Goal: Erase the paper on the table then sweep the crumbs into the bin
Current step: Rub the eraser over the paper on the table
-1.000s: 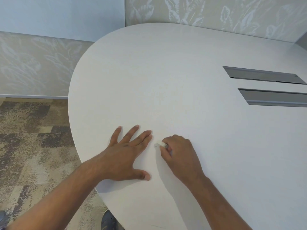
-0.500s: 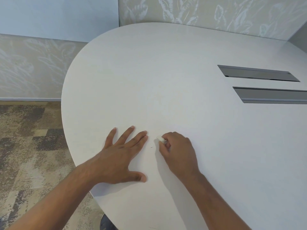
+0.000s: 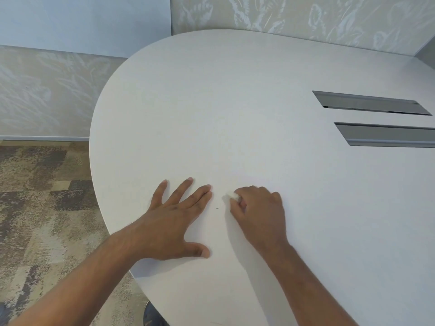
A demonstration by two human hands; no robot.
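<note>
A white sheet of paper (image 3: 219, 231) lies on the white table (image 3: 235, 102); its edges barely show against the tabletop. My left hand (image 3: 174, 222) lies flat on it with fingers spread. Just to the right, my right hand (image 3: 259, 212) pinches a small white eraser (image 3: 233, 196) and holds its tip down on the paper. A tiny dark crumb or mark (image 3: 217, 208) sits between the two hands. No bin is in view.
Two grey cable slots (image 3: 369, 105) (image 3: 386, 135) are cut into the table at the right. The table's curved edge runs along the left, with patterned carpet (image 3: 42, 196) below. A dark rounded object (image 3: 153, 316) shows under the table's near edge.
The right hand with the eraser has made small shifts over the paper, and a small dark speck now shows between the hands. The left hand stays flat in place.
</note>
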